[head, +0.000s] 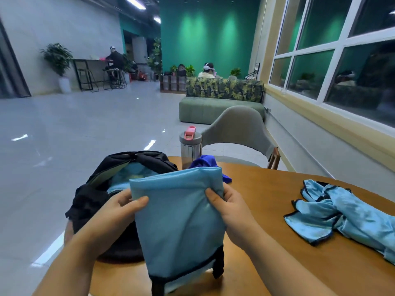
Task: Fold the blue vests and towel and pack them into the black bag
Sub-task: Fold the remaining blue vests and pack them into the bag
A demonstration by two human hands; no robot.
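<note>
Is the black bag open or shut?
Open: the bag mouth gapes, showing light blue fabric inside.

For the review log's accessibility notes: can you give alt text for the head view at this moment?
Both hands, left hand and right hand, grip a folded light blue vest above a wooden table, beside an open black bag with light blue fabric already inside. Another blue vest lies crumpled at right; a water bottle stands behind.
</note>
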